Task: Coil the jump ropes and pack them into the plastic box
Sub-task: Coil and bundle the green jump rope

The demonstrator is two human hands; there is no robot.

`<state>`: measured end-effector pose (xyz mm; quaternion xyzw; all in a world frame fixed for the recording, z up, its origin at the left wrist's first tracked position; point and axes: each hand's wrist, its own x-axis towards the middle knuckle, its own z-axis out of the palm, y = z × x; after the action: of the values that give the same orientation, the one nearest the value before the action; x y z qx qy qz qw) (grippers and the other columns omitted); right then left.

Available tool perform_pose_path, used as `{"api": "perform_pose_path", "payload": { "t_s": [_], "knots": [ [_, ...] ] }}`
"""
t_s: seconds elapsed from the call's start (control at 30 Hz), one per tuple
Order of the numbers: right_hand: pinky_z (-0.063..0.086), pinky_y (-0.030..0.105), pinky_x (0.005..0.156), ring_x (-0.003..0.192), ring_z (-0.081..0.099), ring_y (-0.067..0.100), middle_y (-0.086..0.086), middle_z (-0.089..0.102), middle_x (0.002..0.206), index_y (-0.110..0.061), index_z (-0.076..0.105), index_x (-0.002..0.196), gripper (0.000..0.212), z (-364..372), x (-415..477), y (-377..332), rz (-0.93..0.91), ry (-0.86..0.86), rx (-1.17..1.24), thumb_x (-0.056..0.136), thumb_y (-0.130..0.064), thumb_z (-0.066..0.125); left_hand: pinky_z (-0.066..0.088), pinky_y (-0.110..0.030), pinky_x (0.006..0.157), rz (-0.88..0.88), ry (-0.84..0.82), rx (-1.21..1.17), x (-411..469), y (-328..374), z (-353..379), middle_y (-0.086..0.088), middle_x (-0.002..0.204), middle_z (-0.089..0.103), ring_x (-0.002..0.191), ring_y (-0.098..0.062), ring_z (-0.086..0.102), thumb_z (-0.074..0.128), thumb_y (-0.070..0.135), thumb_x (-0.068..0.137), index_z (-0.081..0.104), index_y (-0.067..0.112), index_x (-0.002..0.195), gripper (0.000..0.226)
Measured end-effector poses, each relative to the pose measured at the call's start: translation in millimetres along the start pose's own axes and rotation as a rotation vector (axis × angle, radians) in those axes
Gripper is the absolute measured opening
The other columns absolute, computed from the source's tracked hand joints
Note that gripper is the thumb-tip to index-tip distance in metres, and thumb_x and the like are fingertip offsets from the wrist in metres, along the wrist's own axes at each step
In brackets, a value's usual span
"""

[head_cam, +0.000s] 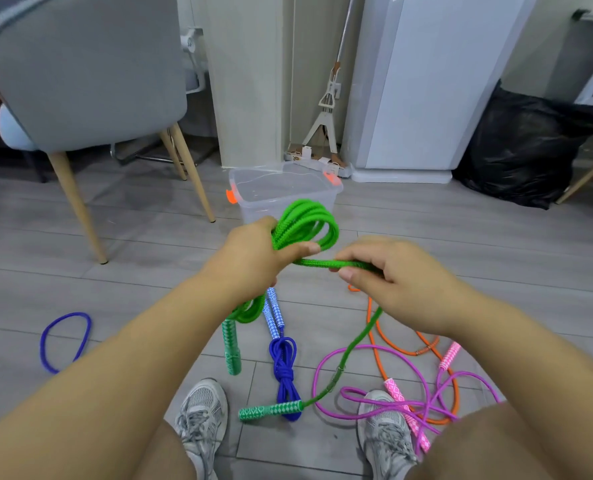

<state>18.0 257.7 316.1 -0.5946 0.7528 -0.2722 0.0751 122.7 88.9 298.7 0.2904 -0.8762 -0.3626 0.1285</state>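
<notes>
My left hand (253, 258) grips several loops of the green jump rope (305, 221) above the floor. My right hand (388, 271) pinches the same rope's straight stretch just to the right. One green handle (232, 344) hangs below my left hand; the other (270, 409) lies on the floor by my feet. The clear plastic box (284, 192) with orange latches stands open just beyond my hands. A coiled, knotted blue rope (284, 368) lies on the floor below. Loose purple (374, 396) and orange (379, 344) ropes lie tangled at the right.
A blue rope loop (64, 341) lies on the floor at the left. A grey chair (87, 71) with wooden legs stands back left. A mop (326, 109), a white appliance (423, 81) and a black bag (520, 147) line the back. My shoes (201, 417) are at the bottom.
</notes>
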Motion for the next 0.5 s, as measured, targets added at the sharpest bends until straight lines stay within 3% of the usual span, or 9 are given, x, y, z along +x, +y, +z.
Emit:
{"api": "perform_pose_path", "payload": {
  "t_s": [0.07, 0.17, 0.27, 0.33, 0.4, 0.5],
  "knots": [
    [0.036, 0.008, 0.070, 0.075, 0.048, 0.001, -0.013, 0.052, 0.076, -0.014, 0.067, 0.096, 0.022, 0, 5, 1, -0.111, 0.093, -0.042, 0.088, -0.026, 0.050, 0.054, -0.042, 0.068, 0.061, -0.103, 0.138, -1, 0, 2, -0.015, 0.081, 0.064, 0.069, -0.030, 0.064, 0.045, 0.073, 0.070, 0.052, 0.014, 0.094, 0.065],
    [0.034, 0.011, 0.069, 0.073, 0.045, 0.005, -0.004, 0.051, 0.075, -0.009, 0.069, 0.092, 0.026, -1, 14, 3, -0.210, 0.184, -0.126, 0.087, -0.027, 0.051, 0.047, -0.031, 0.060, 0.160, -0.268, 0.149, -7, 1, 3, -0.012, 0.079, 0.062, 0.061, -0.020, 0.058, 0.037, 0.065, 0.082, 0.048, 0.019, 0.081, 0.048],
    [0.034, 0.009, 0.067, 0.070, 0.046, 0.002, -0.009, 0.046, 0.071, -0.017, 0.073, 0.085, 0.017, -4, 24, 3, -0.144, 0.242, -0.038, 0.079, -0.029, 0.062, 0.044, -0.028, 0.059, 0.193, -0.391, 0.175, -11, 6, 3, -0.005, 0.073, 0.059, 0.057, -0.013, 0.053, 0.050, 0.074, 0.071, 0.054, 0.018, 0.090, 0.059],
    [0.036, 0.013, 0.065, 0.070, 0.049, 0.003, -0.007, 0.050, 0.070, -0.024, 0.073, 0.076, 0.012, -2, 31, 1, -0.099, 0.226, 0.017, 0.071, -0.034, 0.071, 0.044, -0.021, 0.061, 0.238, -0.389, 0.348, -13, 7, 9, 0.004, 0.071, 0.058, 0.064, -0.012, 0.053, 0.066, 0.065, 0.068, 0.056, 0.020, 0.094, 0.052],
    [0.038, 0.019, 0.065, 0.070, 0.051, 0.006, -0.006, 0.056, 0.071, -0.022, 0.071, 0.070, 0.016, 2, 37, 0, -0.067, 0.193, 0.041, 0.064, -0.034, 0.080, 0.042, -0.022, 0.060, 0.316, -0.370, 0.459, -15, 9, 16, 0.005, 0.065, 0.054, 0.064, -0.014, 0.051, 0.070, 0.048, 0.076, 0.058, 0.018, 0.086, 0.033],
    [0.034, 0.013, 0.055, 0.059, 0.048, 0.002, -0.011, 0.056, 0.059, -0.017, 0.067, 0.066, 0.021, 1, 44, 4, 0.073, 0.211, 0.173, 0.061, -0.029, 0.083, 0.038, -0.027, 0.056, 0.361, -0.307, 0.387, -16, 12, 15, 0.000, 0.060, 0.050, 0.058, -0.017, 0.045, 0.066, 0.027, 0.075, 0.049, 0.015, 0.069, 0.022]
  ]
}}
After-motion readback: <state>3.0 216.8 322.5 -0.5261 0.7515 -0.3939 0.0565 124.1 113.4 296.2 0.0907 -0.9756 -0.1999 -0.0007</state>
